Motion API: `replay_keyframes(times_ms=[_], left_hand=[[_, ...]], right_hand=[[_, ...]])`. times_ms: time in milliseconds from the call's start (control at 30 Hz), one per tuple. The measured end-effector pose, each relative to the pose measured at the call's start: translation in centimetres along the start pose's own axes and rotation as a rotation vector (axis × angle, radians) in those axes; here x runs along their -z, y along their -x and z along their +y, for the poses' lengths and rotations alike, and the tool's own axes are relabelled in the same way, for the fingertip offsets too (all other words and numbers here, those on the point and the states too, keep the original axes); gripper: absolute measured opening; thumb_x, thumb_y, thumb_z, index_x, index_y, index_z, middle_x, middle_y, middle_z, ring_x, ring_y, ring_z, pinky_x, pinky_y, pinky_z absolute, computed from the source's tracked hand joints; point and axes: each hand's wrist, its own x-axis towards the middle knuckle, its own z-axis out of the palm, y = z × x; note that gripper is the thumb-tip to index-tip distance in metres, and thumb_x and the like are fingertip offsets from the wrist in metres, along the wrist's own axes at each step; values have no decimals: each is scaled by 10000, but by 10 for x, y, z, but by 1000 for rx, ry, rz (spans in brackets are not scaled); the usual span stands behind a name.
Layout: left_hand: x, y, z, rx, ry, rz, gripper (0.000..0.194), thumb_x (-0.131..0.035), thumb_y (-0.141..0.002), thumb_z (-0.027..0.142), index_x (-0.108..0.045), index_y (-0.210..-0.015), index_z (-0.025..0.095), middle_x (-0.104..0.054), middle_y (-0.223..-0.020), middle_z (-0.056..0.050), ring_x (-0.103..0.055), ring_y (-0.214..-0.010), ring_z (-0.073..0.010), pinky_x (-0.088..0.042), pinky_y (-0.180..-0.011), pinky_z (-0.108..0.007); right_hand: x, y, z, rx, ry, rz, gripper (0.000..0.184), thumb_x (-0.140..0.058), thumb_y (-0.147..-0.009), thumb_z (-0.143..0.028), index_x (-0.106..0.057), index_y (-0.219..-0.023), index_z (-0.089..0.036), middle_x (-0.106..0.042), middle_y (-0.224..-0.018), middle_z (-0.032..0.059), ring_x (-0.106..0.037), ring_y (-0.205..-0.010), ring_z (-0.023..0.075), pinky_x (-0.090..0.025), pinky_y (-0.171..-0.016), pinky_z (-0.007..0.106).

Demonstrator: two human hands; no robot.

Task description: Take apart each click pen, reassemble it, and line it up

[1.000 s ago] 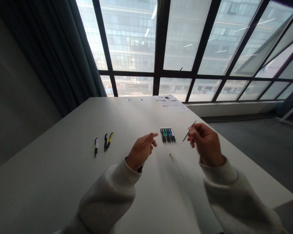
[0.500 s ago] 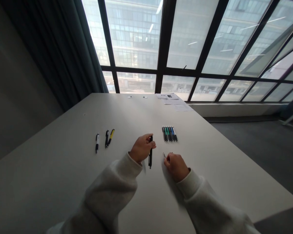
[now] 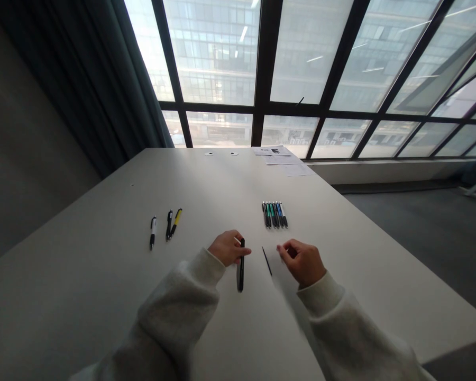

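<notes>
The person wears a loose, light grey top with long sleeves. The left sleeve (image 3: 184,296) and right sleeve (image 3: 351,320) match, plain and soft-looking, with broad, shadowed folds. A left cuff (image 3: 213,262) and right cuff (image 3: 314,288) end them in the same grey; both hands are bare.

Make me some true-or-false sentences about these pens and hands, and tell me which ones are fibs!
1. The left hand holds a black pen. True.
2. The right hand holds the yellow pen. False: that pen lies on the table, left of the left hand.
3. A thin dark rod lies between the hands. True.
4. The papers lie under the right hand. False: they're at the table's far end.
5. The row of pens includes green ones. True.
</notes>
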Motion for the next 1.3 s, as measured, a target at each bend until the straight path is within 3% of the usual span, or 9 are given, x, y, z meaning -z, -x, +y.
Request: replay_keyframes(times_ms=[133, 267, 367, 733, 967, 1300], left_hand=[[-4, 3, 2, 25, -76, 36, 289, -764, -657, 104, -511, -781, 169, -520, -485, 102, -541, -368, -89, -386, -374, -172], [-9, 6, 4, 16, -175, 47, 292, -743, -682, 145, -497, -831, 192, -519, -440, 114, -554, -370, -106, -393, -402, -182], [-9, 7, 5, -17, -296, 26, 258, -710, -714, 177, -483, -833, 204, -526, -398, 111, -579, -393, -123, -414, -442, -192], [-11, 3, -3, -50, -400, -8, 294, -728, -702, 290, -481, -843, 218, -529, -363, 105, -585, -388, -161, -446, -490, -241], [-13, 4, -2, -44, -440, 10, 316, -746, -701, 314, -476, -834, 216, -521, -378, 103, -563, -370, -152, -425, -447, -233], [-14, 1, -7, -64, -441, 31, 326, -730, -722, 357, -482, -882, 219, -510, -388, 108, -552, -364, -152, -396, -446, -233]], right_hand=[[17, -13, 37, -79, -46, 104, 314, -582, -829, -425, -649, -644, -181, -637, -551, 3, -559, -504, 127, -386, -543, 227], [21, -20, 67, -153, -38, 53, 339, -579, -806, -455, -638, -614, -182, -617, -539, 4, -540, -510, 136, -382, -545, 241], [17, -20, 74, -167, -59, -8, 345, -574, -802, -462, -640, -614, -181, -626, -556, 9, -534, -518, 137, -385, -549, 245], [6, -3, 41, -32, -50, -283, 255, -646, -776, -395, -659, -646, -176, -626, -554, 0, -538, -507, 124, -392, -535, 232], [-2, 2, 29, -32, 94, -314, 217, -641, -788, -386, -643, -686, -195, -679, -654, 11, -591, -597, 149, -399, -599, 252], [-5, 3, 24, -71, 169, -312, 172, -602, -802, -334, -628, -690, -206, -681, -658, 8, -584, -596, 148, -361, -576, 251]])
